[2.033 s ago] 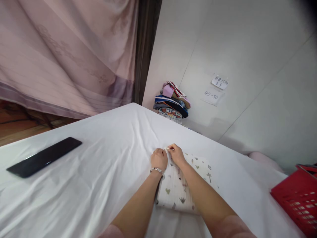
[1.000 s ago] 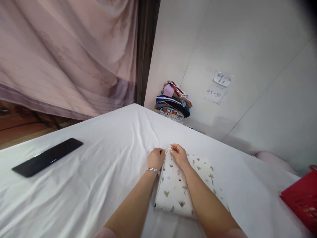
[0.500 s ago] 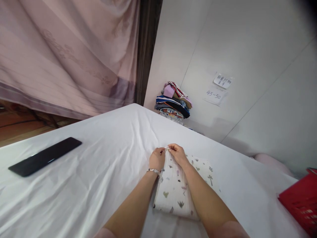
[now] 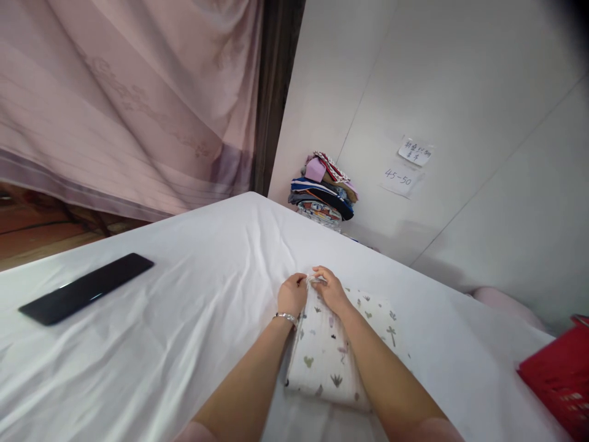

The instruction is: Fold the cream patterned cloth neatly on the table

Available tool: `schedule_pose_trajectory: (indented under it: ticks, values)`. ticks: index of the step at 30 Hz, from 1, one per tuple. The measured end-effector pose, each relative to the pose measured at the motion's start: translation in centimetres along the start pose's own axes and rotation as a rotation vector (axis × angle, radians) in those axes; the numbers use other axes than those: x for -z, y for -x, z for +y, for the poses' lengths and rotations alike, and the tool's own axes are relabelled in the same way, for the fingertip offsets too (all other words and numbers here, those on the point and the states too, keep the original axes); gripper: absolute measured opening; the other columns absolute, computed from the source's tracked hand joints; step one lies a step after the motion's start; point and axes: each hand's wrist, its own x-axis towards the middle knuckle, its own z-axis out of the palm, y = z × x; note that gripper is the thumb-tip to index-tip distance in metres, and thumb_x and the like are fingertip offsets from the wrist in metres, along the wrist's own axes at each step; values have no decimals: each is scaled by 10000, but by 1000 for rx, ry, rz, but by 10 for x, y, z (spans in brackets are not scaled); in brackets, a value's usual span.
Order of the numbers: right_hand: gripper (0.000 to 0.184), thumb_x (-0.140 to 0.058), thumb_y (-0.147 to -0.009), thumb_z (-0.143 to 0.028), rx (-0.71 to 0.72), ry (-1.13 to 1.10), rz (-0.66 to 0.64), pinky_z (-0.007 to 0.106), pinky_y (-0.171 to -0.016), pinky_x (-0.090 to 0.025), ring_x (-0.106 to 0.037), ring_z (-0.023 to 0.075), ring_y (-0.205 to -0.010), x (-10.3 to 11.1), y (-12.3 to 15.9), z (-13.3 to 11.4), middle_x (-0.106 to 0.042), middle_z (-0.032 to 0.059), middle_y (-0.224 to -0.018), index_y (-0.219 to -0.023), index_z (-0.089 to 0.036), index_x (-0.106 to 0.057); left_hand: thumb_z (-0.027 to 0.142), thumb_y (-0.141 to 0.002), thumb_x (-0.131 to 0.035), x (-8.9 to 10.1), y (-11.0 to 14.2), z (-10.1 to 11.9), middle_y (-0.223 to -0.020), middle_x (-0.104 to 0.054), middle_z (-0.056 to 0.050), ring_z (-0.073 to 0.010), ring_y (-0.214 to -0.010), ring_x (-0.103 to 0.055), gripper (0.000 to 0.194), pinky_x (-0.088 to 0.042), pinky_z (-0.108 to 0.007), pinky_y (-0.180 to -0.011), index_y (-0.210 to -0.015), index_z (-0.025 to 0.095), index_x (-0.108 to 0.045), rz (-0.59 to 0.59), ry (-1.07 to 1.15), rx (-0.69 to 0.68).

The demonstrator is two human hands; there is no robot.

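Note:
A folded white cloth (image 4: 322,362) printed with small plants and animals lies on the white-covered table. At its far left corner, my left hand (image 4: 293,293) pinches the edge between closed fingertips. Just to the right, my right hand (image 4: 329,288) grips the same far edge, thumb under and fingers over a raised bit of fabric. A bracelet (image 4: 286,318) circles my left wrist. My right forearm covers part of the cloth, and another layer spreads out flat to the right of it.
On the left lies a flat black object (image 4: 87,288). A pile of folded clothes (image 4: 322,187) stands by the wall beyond the far edge. A red plastic basket (image 4: 559,374) is at the right. Paper notes (image 4: 398,178) hang on the wall, and a pink curtain (image 4: 129,110) hangs at left.
My right hand's fingers have shifted at the far edge, lifting a small bit of fabric there. My left hand stays in place. The cloth is otherwise unchanged.

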Motion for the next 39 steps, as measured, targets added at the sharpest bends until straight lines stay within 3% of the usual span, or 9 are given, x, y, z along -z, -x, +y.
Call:
schedule_pose_trajectory:
  ticks: [4, 10, 15, 22, 26, 30, 32, 36, 39]
  values:
    - [150, -521, -717, -159, 39, -5, 0, 361, -1001, -332, -426, 184, -1210, 3, 10, -4, -619, 42, -1088, -839, -222, -580, 147, -813, -455, 2, -3, 0, -932, -694, -63, -175, -847, -627, 276, -453, -277, -773, -1021, 173, -635, 47, -24, 45]
    - [183, -536, -741, -259, -8, 15, 29, 326, -825, -435, -579, 183, -856, 13, 22, -17, -644, 32, -897, -898, -204, -612, 139, -799, -470, 5, -3, 2, -981, -681, -71, -171, -880, -622, 268, -448, -274, -812, -1006, 165, -639, 30, -49, 56]
    - [208, -561, -728, -301, -80, -89, 0, 305, -761, -456, -596, 181, -782, 24, 28, -27, -665, 13, -809, -890, -195, -638, 152, -804, -474, 7, -3, 3, -1020, -675, -78, -177, -906, -617, 253, -438, -269, -806, -987, 161, -648, -10, -101, 48]
    - [248, -580, -740, -311, -92, -81, -130, 291, -759, -445, -587, 176, -816, 37, 28, -27, -663, 27, -877, -948, -190, -641, 214, -814, -476, 7, -1, 6, -1001, -687, -75, -191, -918, -620, 254, -433, -270, -778, -994, 181, -653, -68, -186, 24]
    - [310, -567, -721, -279, -132, -48, -169, 288, -746, -442, -583, 162, -798, 33, 9, -17, -653, 14, -886, -1016, -201, -625, 209, -802, -475, 6, 0, 7, -1068, -672, -51, -202, -965, -609, 343, -432, -286, -790, -1120, 207, -603, -141, -162, 0]
    - [246, -537, -706, -222, -187, 73, -214, 310, -758, -441, -584, 167, -775, 23, -10, -12, -656, 5, -860, -925, -215, -648, 147, -782, -464, 3, -1, 4, -1128, -648, -20, -178, -989, -601, 462, -432, -270, -811, -1234, 223, -517, -163, -36, 9]
    - [213, -534, -700, -199, -171, 104, -218, 324, -802, -433, -584, 177, -833, 19, -14, -11, -656, 9, -881, -875, -219, -652, 124, -775, -456, 1, -3, 1, -1098, -661, -12, -173, -967, -607, 482, -436, -268, -802, -1243, 224, -505, -149, 13, 20]
    - [188, -563, -671, -164, -129, 105, -178, 333, -934, -365, -495, 195, -1104, 13, -16, -8, -572, 34, -1173, -835, -216, -638, 93, -761, -454, -3, -5, -3, -1025, -686, -6, -167, -935, -613, 481, -437, -267, -796, -1221, 217, -520, -122, 62, 29]
    - [178, -542, -709, -190, -132, 42, -222, 335, -939, -356, -511, 178, -1079, 14, -15, -6, -585, 23, -1147, -871, -226, -607, 81, -754, -454, -4, -6, -3, -1009, -690, -2, -158, -899, -617, 476, -439, -259, -780, -1205, 212, -529, -114, 91, 30]
